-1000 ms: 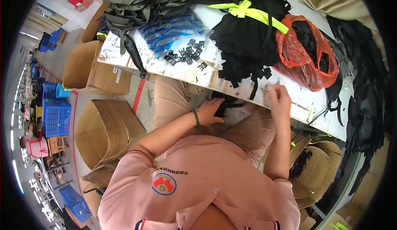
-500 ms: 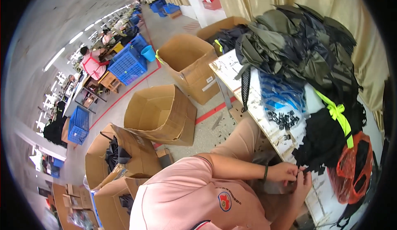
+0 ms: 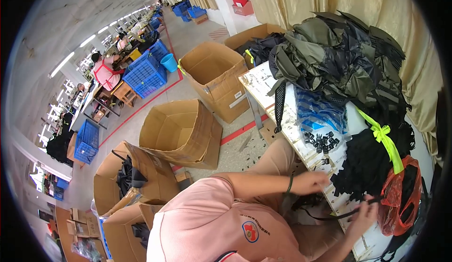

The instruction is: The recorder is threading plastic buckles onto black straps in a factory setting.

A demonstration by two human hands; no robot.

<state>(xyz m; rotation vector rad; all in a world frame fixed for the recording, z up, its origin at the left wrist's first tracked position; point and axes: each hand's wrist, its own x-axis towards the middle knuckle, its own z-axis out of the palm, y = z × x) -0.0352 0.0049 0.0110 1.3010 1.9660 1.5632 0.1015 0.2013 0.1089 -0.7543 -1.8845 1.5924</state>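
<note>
My right hand is over the white table's near edge, its fingers closed on a black strap. The strap curves from the table edge toward the red plastic bag. Apart from it, my left hand is beside the table edge, smeared by motion, so its fingers cannot be read. A pile of black strap pieces lies beyond both hands, with a yellow-green ribbon tied across it. Small black buckles are heaped at the mouth of a clear and blue plastic bag.
Dark green and black bags are piled on the table's far end. A red plastic bag lies near my right hand. Open cardboard boxes stand on the floor to the left. Farther off are blue crates and a seated co-worker.
My hands were together at the table edge and are now apart. The left moved up and left; the right moved right, with the black strap now stretched out from it.
</note>
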